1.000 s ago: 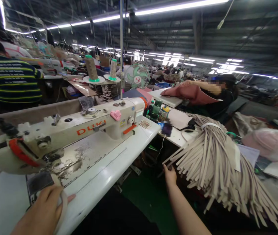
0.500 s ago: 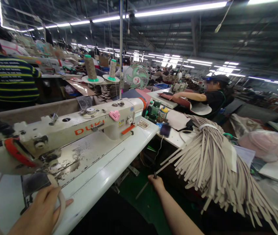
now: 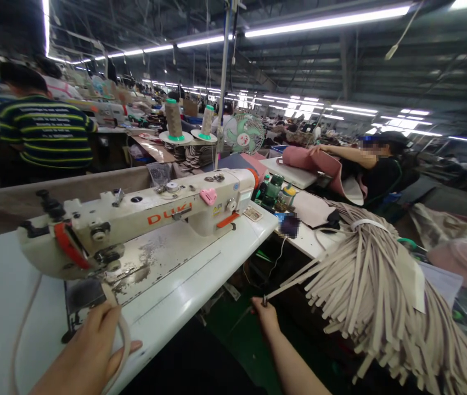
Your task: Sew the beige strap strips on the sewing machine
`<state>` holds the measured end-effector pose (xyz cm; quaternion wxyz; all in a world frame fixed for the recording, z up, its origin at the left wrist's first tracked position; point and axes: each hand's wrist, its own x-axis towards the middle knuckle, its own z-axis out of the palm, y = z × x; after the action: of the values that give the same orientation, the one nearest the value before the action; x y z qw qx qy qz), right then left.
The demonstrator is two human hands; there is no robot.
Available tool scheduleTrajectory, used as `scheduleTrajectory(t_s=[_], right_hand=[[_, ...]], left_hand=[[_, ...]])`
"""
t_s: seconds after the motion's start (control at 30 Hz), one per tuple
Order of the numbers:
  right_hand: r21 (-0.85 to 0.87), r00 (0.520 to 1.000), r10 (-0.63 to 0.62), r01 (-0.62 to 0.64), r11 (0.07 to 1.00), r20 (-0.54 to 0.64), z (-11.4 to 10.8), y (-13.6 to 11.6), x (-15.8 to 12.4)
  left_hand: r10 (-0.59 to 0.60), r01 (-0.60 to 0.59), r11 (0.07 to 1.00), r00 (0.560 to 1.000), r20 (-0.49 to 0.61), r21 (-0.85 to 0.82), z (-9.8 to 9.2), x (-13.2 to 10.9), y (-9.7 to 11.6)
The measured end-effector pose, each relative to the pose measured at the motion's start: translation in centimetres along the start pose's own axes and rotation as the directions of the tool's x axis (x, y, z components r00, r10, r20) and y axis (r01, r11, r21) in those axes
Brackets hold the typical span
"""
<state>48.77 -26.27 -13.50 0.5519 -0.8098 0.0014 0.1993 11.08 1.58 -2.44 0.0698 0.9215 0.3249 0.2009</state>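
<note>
My left hand (image 3: 83,348) is closed on a beige strip (image 3: 124,334) at the front of the sewing machine (image 3: 167,219). The strip loops over the fingers, and another length of it curves down the white table on the left. Lower in the middle, my right hand (image 3: 266,317) is closed around a small dark tool (image 3: 264,300) that looks like thread snips, mostly hidden by the fingers. The tool meets the end of a strip (image 3: 288,285) reaching out from a large tied bundle of beige strips (image 3: 365,274). A blurred pale sliver shows below that hand.
Two thread cones (image 3: 173,120) stand behind the machine, near a green fan (image 3: 243,134). A bottle with a yellow top (image 3: 287,196) is on the side table. At right, a co-worker's arm (image 3: 348,153) handles pink material (image 3: 311,162). Another person (image 3: 48,131) sits at left.
My view has turned left, shifting the scene rightward. The pale strip end below my right hand has become blurred and fainter. The co-worker's pink material is now raised and folded over.
</note>
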Motion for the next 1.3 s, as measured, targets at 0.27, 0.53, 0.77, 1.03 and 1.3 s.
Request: scheduleTrajectory(t_s=[0.27,0.53,0.77,1.03,1.3], right_hand=[[0.028,0.989,-0.091,0.095,0.995,-0.116,-2.5,-2.7,1.6],[0.059,0.986,-0.157,0.161,0.985,-0.055,-0.6,-3.7,0.0],[0.09,0.968,-0.242,0.247,0.965,-0.063,-1.0,-6.5,-0.4],[0.103,0.938,-0.344,0.347,0.932,-0.05,0.0,-8.2,-1.7],[0.097,0.879,-0.474,0.468,0.878,0.053,0.7,-9.7,-3.3]], left_hand=[[0.002,-0.002,1.0,1.0,0.0,0.007,0.7,-0.3,-0.2],[0.033,-0.033,0.999,0.999,-0.009,-0.009,2.5,0.1,-2.0],[-0.013,0.014,1.0,0.992,-0.127,0.009,1.6,0.1,0.4],[0.114,-0.109,0.993,0.982,-0.153,0.037,-2.1,0.3,3.3],[0.045,-0.038,0.997,0.994,-0.096,0.072,-0.7,-0.2,2.2]])
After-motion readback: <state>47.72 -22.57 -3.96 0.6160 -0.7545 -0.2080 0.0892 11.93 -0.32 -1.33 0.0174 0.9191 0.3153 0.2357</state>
